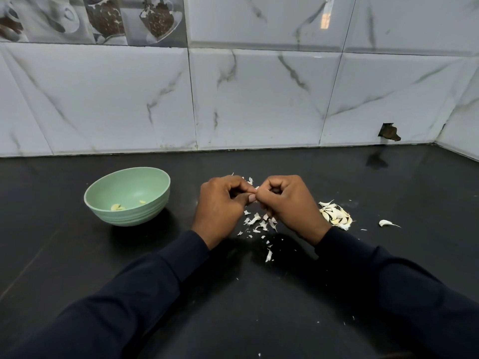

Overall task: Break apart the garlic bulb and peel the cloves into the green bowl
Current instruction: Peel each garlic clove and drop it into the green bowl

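Fingers of left hand (pixel 223 206) and right hand (pixel 290 200) curl together, pinching a mostly hidden clove (pixel 256 188). Risk: slippery clove pops free into skins (pixel 259 223), not bowl (pixel 140 216).

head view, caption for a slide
Peeling garlic: left hand and right hand pinch a clove over scattered skins; green bowl left, unpeeled cloves right.

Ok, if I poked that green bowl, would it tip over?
Probably it would slide more than tip: the green bowl sits upright on a glossy black counter. It looks light, holding only a few peeled cloves, so a rim poke might rock it.
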